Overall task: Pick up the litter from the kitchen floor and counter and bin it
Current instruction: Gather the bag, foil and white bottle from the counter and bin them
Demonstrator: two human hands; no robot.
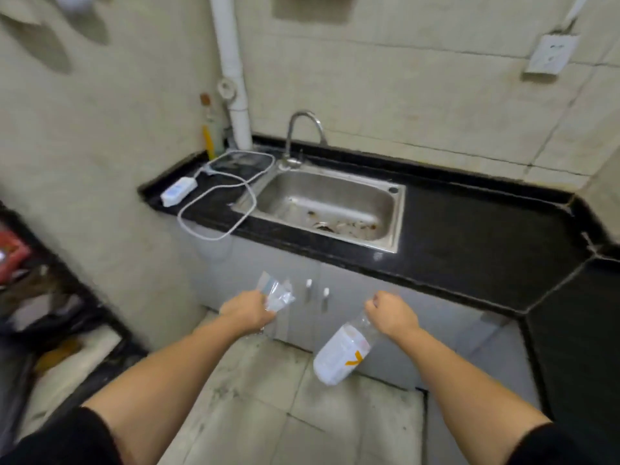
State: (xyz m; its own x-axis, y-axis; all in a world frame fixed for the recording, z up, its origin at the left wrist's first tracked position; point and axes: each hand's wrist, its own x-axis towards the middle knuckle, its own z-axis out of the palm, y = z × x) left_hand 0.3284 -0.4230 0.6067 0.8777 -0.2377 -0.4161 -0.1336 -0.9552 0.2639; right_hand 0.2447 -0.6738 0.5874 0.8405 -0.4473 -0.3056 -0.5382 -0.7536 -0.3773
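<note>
At lower centre, the left hand (246, 312) gripped a crumpled wrapper (276, 293); the right hand (391, 313) held a bottle (342, 354) by its neck. Both looked light, the bottle probably slippery and easily crushed.

Bare counter (469, 236) right of sink (397, 213)

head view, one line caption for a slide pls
Left hand grips a clear wrapper, right hand a plastic bottle, facing the sink.

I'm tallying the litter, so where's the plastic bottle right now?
In the head view the plastic bottle hangs neck-up from the right hand, low and right of centre, above the floor tiles and before the cabinet doors under the sink.
</note>
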